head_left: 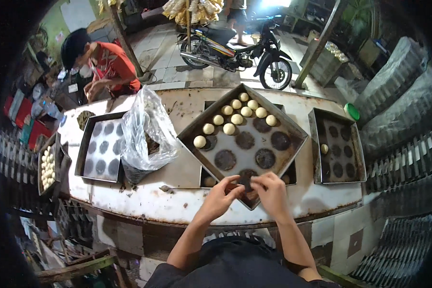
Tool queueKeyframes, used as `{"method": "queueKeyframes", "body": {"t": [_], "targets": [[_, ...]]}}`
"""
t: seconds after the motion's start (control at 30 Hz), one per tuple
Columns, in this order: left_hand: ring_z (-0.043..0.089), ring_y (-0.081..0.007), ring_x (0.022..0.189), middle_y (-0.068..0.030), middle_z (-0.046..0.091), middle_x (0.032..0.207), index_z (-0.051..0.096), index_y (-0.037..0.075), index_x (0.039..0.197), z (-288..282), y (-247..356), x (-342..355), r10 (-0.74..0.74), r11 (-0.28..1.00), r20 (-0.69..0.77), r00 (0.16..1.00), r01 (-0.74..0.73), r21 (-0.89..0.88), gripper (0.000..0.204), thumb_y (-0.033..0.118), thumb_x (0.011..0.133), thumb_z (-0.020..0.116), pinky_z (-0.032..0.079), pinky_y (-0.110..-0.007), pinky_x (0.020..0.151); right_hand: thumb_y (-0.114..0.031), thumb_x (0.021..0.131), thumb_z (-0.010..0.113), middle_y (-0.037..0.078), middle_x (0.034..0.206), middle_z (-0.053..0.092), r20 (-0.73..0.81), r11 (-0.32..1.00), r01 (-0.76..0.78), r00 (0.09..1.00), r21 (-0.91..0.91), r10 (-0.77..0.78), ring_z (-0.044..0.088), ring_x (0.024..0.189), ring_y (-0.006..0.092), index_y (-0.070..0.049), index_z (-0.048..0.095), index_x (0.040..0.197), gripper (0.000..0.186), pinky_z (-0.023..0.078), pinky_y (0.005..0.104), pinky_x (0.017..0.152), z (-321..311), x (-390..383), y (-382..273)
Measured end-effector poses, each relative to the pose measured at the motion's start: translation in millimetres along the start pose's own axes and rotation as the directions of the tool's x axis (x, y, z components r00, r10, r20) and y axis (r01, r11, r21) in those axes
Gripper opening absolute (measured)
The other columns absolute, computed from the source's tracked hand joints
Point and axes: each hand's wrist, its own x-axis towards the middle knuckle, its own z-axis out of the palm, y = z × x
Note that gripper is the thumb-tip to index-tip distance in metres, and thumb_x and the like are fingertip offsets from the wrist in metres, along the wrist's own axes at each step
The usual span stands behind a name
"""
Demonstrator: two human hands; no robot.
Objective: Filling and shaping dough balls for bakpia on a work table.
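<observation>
Both my hands are over the near corner of a square metal tray (287,169), which is turned cornerwise. My left hand (218,199) has its thumb and forefinger apart, with nothing visible between them. Close beside it, my right hand (272,196) has its fingers curled in a pinch; what they hold, if anything, is too small to make out. Dark round patches (265,159) mark the tray floor, one lying between my fingertips. Several pale dough balls (236,119) are grouped along the tray's far sides. Parts of another tray (207,169) show beneath it.
To the left are a clear plastic bag (151,125) with dark contents, a tray with dark patches (99,176) and a narrow tray of dough balls (48,168). At right, another tray (341,178) holds a pale ball. A co-worker (113,65) and a motorcycle (235,53) are beyond the table.
</observation>
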Motion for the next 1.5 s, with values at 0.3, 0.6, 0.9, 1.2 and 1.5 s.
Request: {"method": "queueKeyframes", "body": {"t": [0.3,0.6,0.9,1.2,1.5], "targets": [[0.068,-0.0174,0.098,-0.0133,0.071,0.113,0.062,-0.006,0.128,-142.2,-38.9,-120.9,-0.153,0.966,-0.278,0.948,0.084,-0.243,0.035,0.019,0.102,0.063,0.054,-0.031,0.087,0.0,0.082,0.068,0.024,0.096,0.067,0.095,0.872,0.085,0.995,-0.481,-0.044,0.067,0.09,0.0413,0.004,0.071,0.089,0.009,0.056,0.048,0.082,100.1,82.1,74.8],[0.067,-0.0177,0.099,-0.0097,0.071,0.111,0.064,-0.002,0.124,-117.5,-32.7,-50.1,-0.064,0.996,-0.287,0.956,0.043,-0.079,0.032,0.022,0.103,0.061,0.052,-0.032,0.089,-0.007,0.092,0.065,0.023,0.118,0.064,0.046,0.894,0.014,0.999,-0.447,0.008,0.058,0.113,0.0413,0.007,0.054,0.136,0.047,0.048,0.0475,0.102,76.0,34.8,55.1],[0.06,-0.04,0.121,-0.0259,0.066,0.123,0.063,-0.005,0.121,-128.1,-33.2,133.6,0.505,0.314,-0.26,0.823,0.105,0.944,0.044,0.032,0.096,0.062,0.042,-0.051,0.104,-0.023,0.091,0.066,0.011,0.068,0.056,-0.012,0.901,0.254,0.961,-0.351,-0.276,0.06,0.081,0.0321,-0.007,0.061,0.066,0.03,0.038,0.0486,0.102,6.8,1.1,132.6],[0.064,-0.0455,0.1,-0.0245,0.069,0.105,0.062,0.001,0.104,-106.3,-25.8,144.8,0.196,0.291,-0.415,0.889,0.351,0.89,0.036,0.03,0.088,0.074,0.047,-0.055,0.088,-0.021,0.089,0.066,0.008,0.076,0.06,-0.167,0.964,0.191,0.961,-0.184,-0.222,0.058,0.09,0.0269,-0.009,0.062,0.068,0.024,0.035,0.0438,0.106,1.1,4.0,125.5],[0.067,-0.035,0.094,-0.0185,0.069,0.11,0.061,0.0,0.121,-92.8,-19.2,155.9,0.092,0.418,-0.516,0.852,0.437,0.797,0.043,0.035,0.096,0.067,0.053,-0.044,0.088,-0.02,0.088,0.064,0.007,0.076,0.059,-0.033,0.956,0.219,0.973,-0.197,-0.23,0.057,0.087,0.0266,-0.009,0.063,0.066,0.025,0.032,0.0469,0.106,-3.4,10.5,133.3]]}}
